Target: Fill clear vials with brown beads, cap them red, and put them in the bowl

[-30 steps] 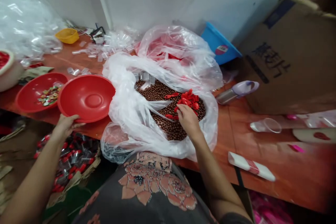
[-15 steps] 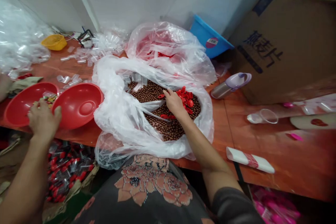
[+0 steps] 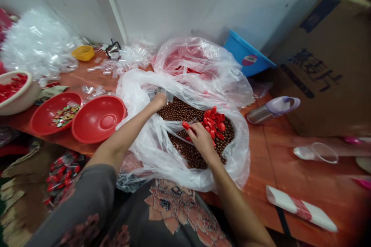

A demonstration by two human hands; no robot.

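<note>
An opened clear plastic bag holds small round brown balls, which look like chocolate beads. My right hand is over them, thumb and fingers pinching a red plastic cap. Beside that hand, more red caps lie piled on the balls. At the bag's far left side, my left hand reaches in among clear plastic tubes. Its fingers are hidden, so any grip there is unclear. Left of the bag sit a red bowl and another red bowl with small wrapped pieces.
Behind stand a bag of red pieces, a blue basin and heaped clear tubes. A flask, a clear cup and a large carton are at right. A white bowl is far left.
My left hand has moved right, from the red bowls to the clear tubes inside the bag. The right hand stays over the balls, with a red cap at its fingertips. The view has shifted left.
</note>
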